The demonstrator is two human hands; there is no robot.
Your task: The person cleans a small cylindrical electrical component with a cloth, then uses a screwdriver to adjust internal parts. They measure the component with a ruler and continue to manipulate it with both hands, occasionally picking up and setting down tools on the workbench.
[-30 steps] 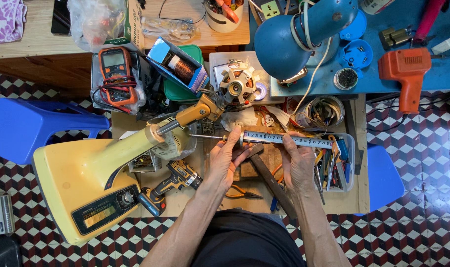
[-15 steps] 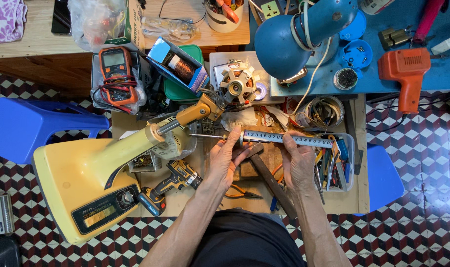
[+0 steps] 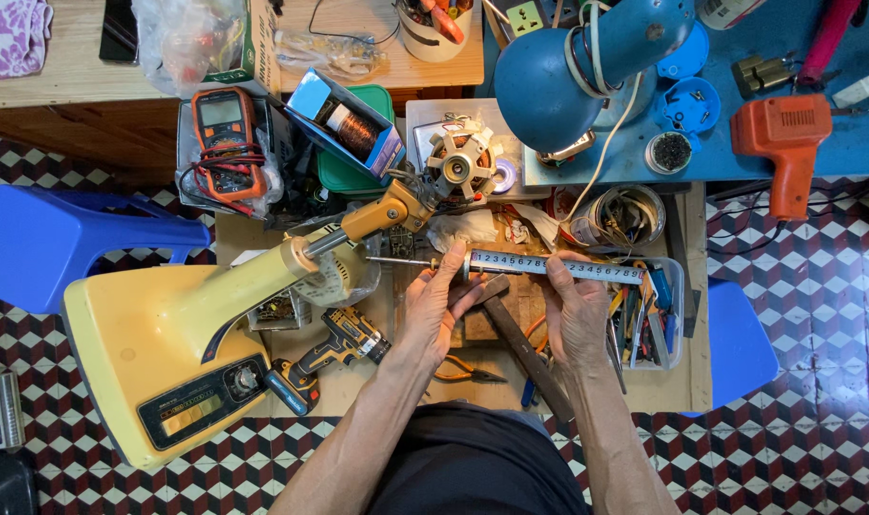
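Held level by both hands, steel ruler (image 3: 557,267) shows black numerals.

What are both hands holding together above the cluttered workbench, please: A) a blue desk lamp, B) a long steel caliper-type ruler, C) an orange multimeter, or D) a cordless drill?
B: the left hand and right hand each grip the long steel ruler, held level between them.

Bright, even light falls from above, and shadows under the clutter stay soft and short. The picture is sharp throughout, with slight wide-angle bending at the edges and no strong glare.
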